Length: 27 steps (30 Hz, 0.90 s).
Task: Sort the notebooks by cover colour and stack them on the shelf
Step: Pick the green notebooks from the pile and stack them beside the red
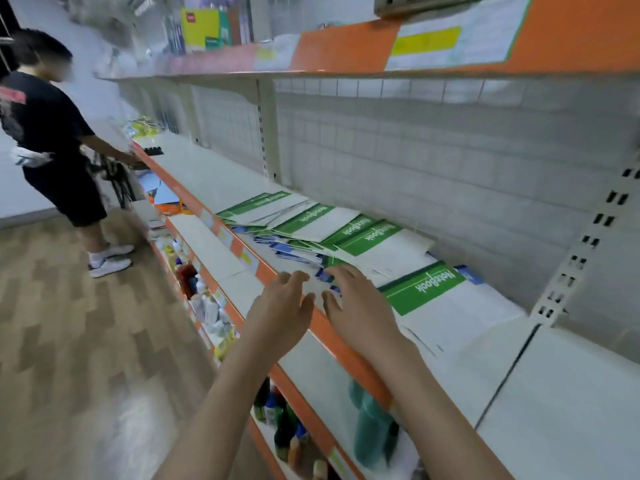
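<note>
Two bare hands reach into the middle of the frame in the head view, the only one there is. The left hand and the right hand hover side by side, fingers spread and gripping nothing, over the front edge of the shelf. The notebooks lie just above the hands, fanned in a loose, overlapping heap that runs from centre toward the right. Green covers sit on top, and blue ones show beneath them along the near edge. One green notebook lies a little apart at centre right.

The step looks like starting to separate the colours. It would go best to slide the top green covers clear first, square them into one pile on the bare shelf, then gather the blue ones. Pulling blues from underneath risks spilling the heap over the orange lip. Another person stands at upper left, well apart.
</note>
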{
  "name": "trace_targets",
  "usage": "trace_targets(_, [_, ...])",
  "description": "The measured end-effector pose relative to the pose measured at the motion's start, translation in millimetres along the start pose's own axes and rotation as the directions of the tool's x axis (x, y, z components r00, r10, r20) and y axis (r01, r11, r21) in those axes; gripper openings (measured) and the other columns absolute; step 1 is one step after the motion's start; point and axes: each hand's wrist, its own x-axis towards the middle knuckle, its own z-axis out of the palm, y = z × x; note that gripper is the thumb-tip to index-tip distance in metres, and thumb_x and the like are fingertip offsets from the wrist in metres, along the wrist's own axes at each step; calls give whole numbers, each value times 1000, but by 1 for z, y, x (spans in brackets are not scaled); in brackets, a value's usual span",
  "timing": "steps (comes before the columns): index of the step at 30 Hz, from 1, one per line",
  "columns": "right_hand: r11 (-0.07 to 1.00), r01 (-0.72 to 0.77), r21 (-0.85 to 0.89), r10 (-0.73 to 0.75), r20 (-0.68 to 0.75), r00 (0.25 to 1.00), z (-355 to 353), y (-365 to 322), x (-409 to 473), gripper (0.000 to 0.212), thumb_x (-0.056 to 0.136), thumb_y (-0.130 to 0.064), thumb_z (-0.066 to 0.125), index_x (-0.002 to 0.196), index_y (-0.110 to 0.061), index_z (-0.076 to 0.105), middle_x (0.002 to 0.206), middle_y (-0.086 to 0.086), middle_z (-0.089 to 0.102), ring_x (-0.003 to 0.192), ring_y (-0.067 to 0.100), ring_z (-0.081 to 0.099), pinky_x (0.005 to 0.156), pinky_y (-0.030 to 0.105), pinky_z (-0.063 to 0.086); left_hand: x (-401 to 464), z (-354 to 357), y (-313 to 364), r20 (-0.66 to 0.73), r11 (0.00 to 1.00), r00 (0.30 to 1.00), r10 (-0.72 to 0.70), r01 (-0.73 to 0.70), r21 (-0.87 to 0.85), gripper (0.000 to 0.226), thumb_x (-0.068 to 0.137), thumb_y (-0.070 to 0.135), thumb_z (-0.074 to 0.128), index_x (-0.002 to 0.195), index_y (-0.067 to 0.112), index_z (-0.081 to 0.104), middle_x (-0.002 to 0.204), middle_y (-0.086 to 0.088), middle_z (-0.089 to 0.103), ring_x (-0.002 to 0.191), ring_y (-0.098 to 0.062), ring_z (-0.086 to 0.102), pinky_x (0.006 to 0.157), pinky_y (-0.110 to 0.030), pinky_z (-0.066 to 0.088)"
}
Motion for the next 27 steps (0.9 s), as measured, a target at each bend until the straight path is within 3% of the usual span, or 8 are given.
trace_targets(10, [958, -279, -72, 272, -99, 957, -7, 43, 50, 40, 95, -27, 44, 134, -19, 42, 134, 3, 46, 116, 24, 51, 97, 36, 40, 90, 35, 12, -2, 970, 971, 240, -240, -42, 35, 95, 22, 47, 129, 16, 50, 125, -6, 52, 117, -23, 47, 93, -37, 44])
trace_targets(15, [880, -463, -104, 446, -148, 883, -16, 62, 48, 37, 95, -32, 42, 129, -17, 44, 128, 4, 48, 114, 23, 52, 83, 33, 42, 116, 54, 35, -1, 932, 937, 350, -348, -97, 34, 94, 23, 49, 128, 18, 52, 125, -5, 52, 116, -22, 48, 95, -34, 41])
trace_targets(19, [793, -592, -144, 583, -104, 806, -17, 69, 48, 35, 94, -37, 42, 120, -13, 47, 123, 6, 50, 111, 28, 52, 77, 34, 42, 134, 67, 45, 36, 904, 909, 416, -408, -128, 34, 95, 26, 48, 128, 21, 52, 128, -1, 50, 119, -19, 45, 97, -33, 40])
trace_targets(24, [687, -680, -256, 704, 2, 710, -8, 69, 55, 68, 85, -65, 46, 132, -16, 41, 129, 4, 46, 121, 25, 46, 89, 36, 42, 163, 76, 51, 79, 854, 856, 511, -495, -161, 34, 96, 28, 46, 129, 22, 52, 128, 0, 49, 119, -17, 45, 98, -34, 40])
trace_targets(27, [623, -734, -271, 757, -27, 653, -7, 67, 66, 74, 82, -65, 49, 135, -16, 36, 131, 4, 45, 121, 26, 46, 89, 37, 41, 180, 78, 51, 113, 807, 802, 586, -567, -165, 34, 96, 29, 45, 129, 23, 51, 129, 1, 49, 120, -17, 45, 99, -34, 40])
